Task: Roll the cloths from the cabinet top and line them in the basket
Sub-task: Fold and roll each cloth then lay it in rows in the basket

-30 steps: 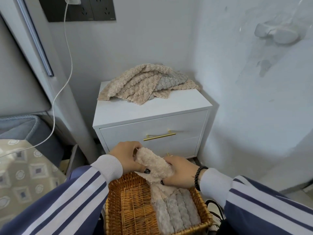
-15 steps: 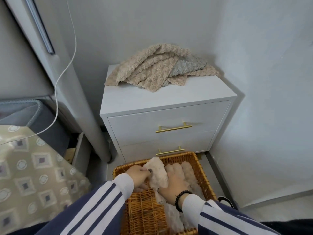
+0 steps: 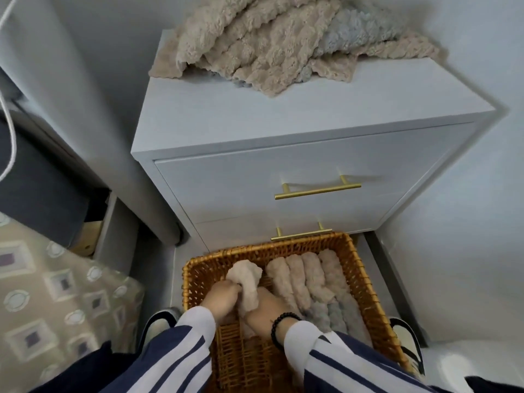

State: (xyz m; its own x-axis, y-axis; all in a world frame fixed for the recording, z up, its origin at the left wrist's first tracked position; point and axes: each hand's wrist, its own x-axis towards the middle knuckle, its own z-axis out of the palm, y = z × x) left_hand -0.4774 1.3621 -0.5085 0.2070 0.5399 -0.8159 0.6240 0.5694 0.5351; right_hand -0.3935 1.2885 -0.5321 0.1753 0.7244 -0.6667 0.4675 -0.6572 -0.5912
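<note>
Both hands are down inside the wicker basket, which sits on the floor right against the foot of the white cabinet. Between them they hold one rolled beige cloth: the left hand has its fingers curled round the roll's left side, and the right hand, with a dark bead bracelet at the wrist, grips it from the right and lower down. The roll stands a little raised and tilted, its far end poking up above the hands, so I judge it is being settled in and not yet laid flat. Just to its right, four rolled cloths already lie side by side along the basket's right half, touching one another and running front to back. The left part of the basket still shows bare weave, so there looks to be room for more. Up on the cabinet top, a loose heap of unrolled cloths remains, mostly beige with at least one pale grey-blue piece among them; how many are in the pile I cannot tell. So the job looks partly done: four rolls placed, a fifth going in, and the heap above still to be rolled.
</note>
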